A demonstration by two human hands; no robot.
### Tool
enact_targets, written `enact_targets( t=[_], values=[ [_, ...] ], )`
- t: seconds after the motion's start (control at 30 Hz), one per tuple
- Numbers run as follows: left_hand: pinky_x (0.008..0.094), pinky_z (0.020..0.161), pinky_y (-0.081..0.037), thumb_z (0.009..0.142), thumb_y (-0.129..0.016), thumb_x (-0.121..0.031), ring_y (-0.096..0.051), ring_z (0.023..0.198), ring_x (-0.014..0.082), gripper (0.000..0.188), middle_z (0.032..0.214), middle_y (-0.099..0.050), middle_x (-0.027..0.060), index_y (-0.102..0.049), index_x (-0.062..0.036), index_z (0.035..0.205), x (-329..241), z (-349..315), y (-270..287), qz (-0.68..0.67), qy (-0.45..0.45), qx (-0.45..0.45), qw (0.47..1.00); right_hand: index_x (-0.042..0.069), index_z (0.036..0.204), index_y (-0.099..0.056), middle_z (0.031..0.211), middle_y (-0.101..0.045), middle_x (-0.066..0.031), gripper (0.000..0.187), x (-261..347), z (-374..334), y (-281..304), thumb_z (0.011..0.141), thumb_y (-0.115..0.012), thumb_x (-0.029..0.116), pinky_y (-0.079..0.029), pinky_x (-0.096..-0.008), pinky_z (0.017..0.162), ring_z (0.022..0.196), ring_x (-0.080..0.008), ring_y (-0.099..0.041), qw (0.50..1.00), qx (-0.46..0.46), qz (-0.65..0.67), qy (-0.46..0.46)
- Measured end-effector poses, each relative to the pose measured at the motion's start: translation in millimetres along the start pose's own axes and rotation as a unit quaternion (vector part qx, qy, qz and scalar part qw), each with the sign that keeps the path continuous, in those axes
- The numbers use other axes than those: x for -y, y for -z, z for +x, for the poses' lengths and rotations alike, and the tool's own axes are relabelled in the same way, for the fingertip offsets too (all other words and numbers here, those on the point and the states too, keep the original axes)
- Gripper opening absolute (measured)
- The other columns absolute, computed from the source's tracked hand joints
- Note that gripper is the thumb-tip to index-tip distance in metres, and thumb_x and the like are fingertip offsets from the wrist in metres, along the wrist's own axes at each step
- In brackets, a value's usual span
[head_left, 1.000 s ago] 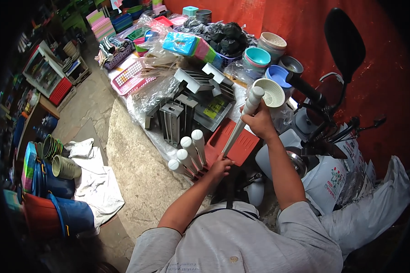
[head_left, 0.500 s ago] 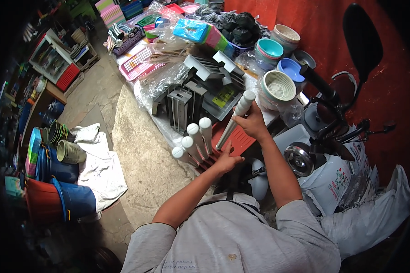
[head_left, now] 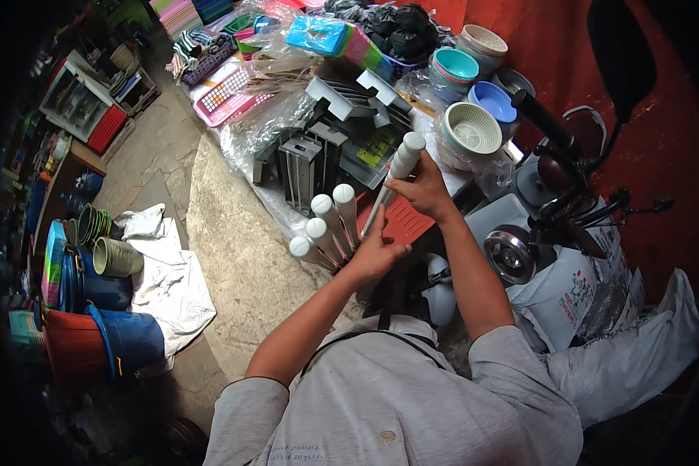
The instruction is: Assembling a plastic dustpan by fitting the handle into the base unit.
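Note:
My right hand (head_left: pixel 426 186) is closed around the white ribbed grip of a metal-shafted pole (head_left: pixel 403 159), just below its rounded top. Lower on the same shaft, my left hand (head_left: pixel 375 252) holds it with the index finger pointing up along it and the thumb out to the right. A red plastic piece (head_left: pixel 400 221) with slots, shaped like a dustpan, lies behind the hands; whether the pole joins it is hidden. Left of the held pole stand several similar white-ended handles (head_left: pixel 325 208) in a slanting row, their lower ends near more red plastic.
Behind lie grey metal-and-plastic parts (head_left: pixel 307 167) and plastic baskets (head_left: pixel 472 130). A motorbike with a round headlamp (head_left: pixel 509 259) and mirror (head_left: pixel 618 66) stands close on the right, beside white sacks (head_left: pixel 629 365). Buckets (head_left: pixel 136 334) and white cloth (head_left: pixel 171 287) are on the left floor.
My view has shifted slightly. Both hands have moved a little up and left in the picture, and my left hand now reaches higher along the shaft.

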State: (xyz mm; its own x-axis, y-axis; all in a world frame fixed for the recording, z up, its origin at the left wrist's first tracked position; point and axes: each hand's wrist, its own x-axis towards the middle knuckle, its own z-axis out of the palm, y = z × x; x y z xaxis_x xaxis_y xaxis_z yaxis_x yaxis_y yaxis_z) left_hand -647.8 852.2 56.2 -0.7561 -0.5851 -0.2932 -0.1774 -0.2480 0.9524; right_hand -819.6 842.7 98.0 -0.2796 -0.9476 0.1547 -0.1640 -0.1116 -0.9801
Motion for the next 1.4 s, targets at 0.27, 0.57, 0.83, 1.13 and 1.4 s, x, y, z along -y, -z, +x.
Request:
enact_targets(
  t=[0.27,0.57,0.83,1.13,1.4],
  values=[
    [0.0302,0.085,-0.047,0.075,-0.063,0.001,-0.045,0.117,0.0267,0.098,0.146,-0.02,0.0213,0.004,-0.0126,0.146,-31.2,14.5,15.2,-0.003,-0.03,-0.061,0.998,0.005,0.12,-0.041,0.104,-0.057,-0.0075,0.06,-17.4,-22.7,-8.1,0.07,-0.073,-0.001,-0.051,-0.0326,0.081,0.096,-0.0175,-0.059,1.0,-0.003,0.007,-0.01],
    [0.0346,0.094,-0.042,0.074,-0.058,-0.006,-0.04,0.124,0.036,0.1,0.145,-0.014,0.0286,0.014,-0.0088,0.144,-57.7,-5.4,10.0,0.263,-0.117,-0.115,0.951,0.005,0.11,-0.048,0.1,-0.058,-0.0039,0.043,-30.8,-2.0,-35.5,0.074,-0.073,0.004,-0.047,-0.0301,0.085,0.096,-0.0146,-0.056,0.993,0.073,-0.087,0.001],
    [0.0342,0.073,-0.046,0.072,-0.062,-0.007,-0.055,0.086,0.0275,0.057,0.099,-0.052,0.0155,-0.047,-0.0058,0.127,-114.8,-33.7,7.4,0.395,-0.317,-0.184,0.842,0.007,0.112,-0.049,0.099,-0.063,-0.0085,0.051,-37.2,-3.6,-30.2,0.066,-0.073,0.002,-0.051,-0.0324,0.08,0.092,-0.0175,-0.062,0.993,0.084,0.01,-0.08],
    [0.0313,0.066,-0.045,0.073,-0.062,-0.004,-0.054,0.073,0.0212,0.042,0.087,-0.055,0.01,-0.056,-0.0056,0.114,-119.8,-36.4,18.1,0.353,-0.355,-0.135,0.855,0.002,0.116,-0.047,0.102,-0.057,-0.0093,0.056,-35.8,-27.2,-15.3,0.067,-0.075,0.004,-0.05,-0.0306,0.083,0.093,-0.0182,-0.059,0.992,0.052,-0.038,-0.113],
    [0.0324,0.07,-0.046,0.073,-0.063,-0.006,-0.056,0.077,0.0233,0.04,0.089,-0.057,0.0109,-0.057,-0.0051,0.112,-92.1,-46.8,7.1,0.364,-0.335,0.004,0.869,0.001,0.113,-0.05,0.099,-0.057,-0.0095,0.052,-41.4,-96.1,-3.9,0.068,-0.075,0.011,-0.049,-0.0298,0.081,0.088,-0.0181,-0.057,0.981,-0.103,-0.098,-0.129]
  ],
)
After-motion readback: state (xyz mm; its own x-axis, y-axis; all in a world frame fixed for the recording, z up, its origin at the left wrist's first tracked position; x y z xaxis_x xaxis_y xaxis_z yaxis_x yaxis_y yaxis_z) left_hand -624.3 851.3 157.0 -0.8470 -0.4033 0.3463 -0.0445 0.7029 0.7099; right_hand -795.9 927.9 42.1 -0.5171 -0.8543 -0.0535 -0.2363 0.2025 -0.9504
